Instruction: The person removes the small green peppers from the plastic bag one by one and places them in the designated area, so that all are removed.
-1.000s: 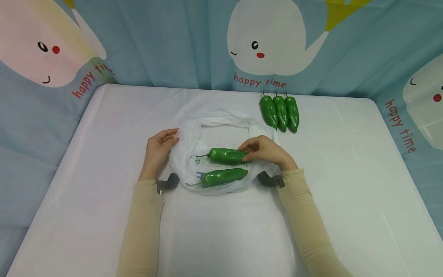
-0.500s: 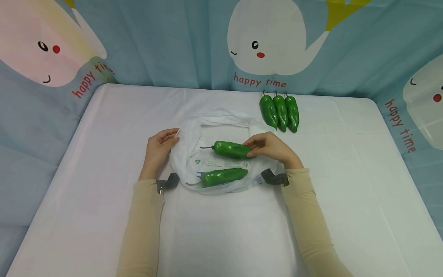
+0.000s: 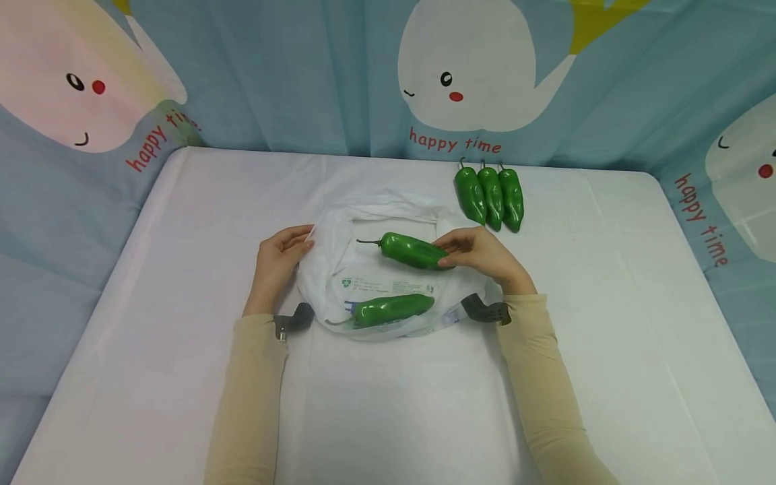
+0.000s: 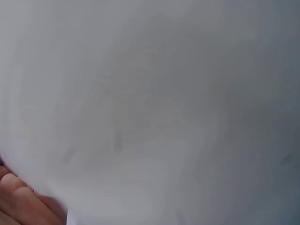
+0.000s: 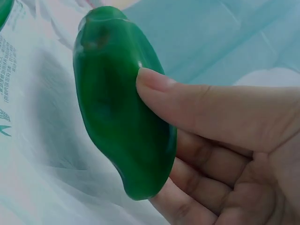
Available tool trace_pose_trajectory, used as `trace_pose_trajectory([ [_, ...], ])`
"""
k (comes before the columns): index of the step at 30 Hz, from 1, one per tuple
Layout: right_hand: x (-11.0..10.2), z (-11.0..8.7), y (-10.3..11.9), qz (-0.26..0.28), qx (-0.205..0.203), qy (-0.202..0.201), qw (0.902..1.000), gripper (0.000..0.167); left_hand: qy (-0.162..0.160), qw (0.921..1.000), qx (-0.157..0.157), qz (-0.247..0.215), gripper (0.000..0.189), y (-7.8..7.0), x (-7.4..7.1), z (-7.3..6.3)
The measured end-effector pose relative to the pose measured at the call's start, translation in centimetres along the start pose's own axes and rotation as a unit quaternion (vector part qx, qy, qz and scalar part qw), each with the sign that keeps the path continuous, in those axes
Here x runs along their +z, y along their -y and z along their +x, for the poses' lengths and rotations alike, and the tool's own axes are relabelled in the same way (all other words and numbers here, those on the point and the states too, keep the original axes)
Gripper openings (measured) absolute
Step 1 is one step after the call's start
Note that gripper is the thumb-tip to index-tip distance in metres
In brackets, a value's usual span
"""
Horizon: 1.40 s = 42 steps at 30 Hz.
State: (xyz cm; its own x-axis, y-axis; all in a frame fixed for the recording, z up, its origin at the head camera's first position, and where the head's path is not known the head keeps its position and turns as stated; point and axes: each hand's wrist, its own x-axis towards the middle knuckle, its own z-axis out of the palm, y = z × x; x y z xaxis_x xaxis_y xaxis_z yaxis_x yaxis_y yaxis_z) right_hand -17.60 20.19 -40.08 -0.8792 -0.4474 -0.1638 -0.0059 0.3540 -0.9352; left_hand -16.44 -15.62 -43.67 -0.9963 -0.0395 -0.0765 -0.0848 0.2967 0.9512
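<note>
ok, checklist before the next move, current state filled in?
1. Held pepper gripped by right hand: ok, grip is near the tip, stem end pointing away.
2. Right hand free to take another: not ok, occupied.
3. White bag mouth open: ok, lower pepper plainly visible within the rim.
4. Left hand holding firmly: cannot tell; it's at the bag's left edge, but its wrist view is mostly blur.
5. Three far peppers clear of bag: cannot tell, leftmost tip sits right by its edge.

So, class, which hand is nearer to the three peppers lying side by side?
The right hand: it is just in front of the three peppers. The left hand is at the left edge of the white bag, farther away.
</note>
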Motion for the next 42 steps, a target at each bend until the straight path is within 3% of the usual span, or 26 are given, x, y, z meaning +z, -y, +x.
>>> trace_pose_trajectory([
  [5,-0.2,0.0,0.0,-0.014,0.003,-0.023,0.9996,0.032,-0.003,1.0000,-0.002,0.004,0.035,-0.1,0.0,0.0],
  [42,-1.4,-0.5,-0.5,0.037,0.012,-0.155,0.9871,0.037,0.000,0.9999,-0.012,0.004,0.037,-0.3,0.0,-0.2],
])
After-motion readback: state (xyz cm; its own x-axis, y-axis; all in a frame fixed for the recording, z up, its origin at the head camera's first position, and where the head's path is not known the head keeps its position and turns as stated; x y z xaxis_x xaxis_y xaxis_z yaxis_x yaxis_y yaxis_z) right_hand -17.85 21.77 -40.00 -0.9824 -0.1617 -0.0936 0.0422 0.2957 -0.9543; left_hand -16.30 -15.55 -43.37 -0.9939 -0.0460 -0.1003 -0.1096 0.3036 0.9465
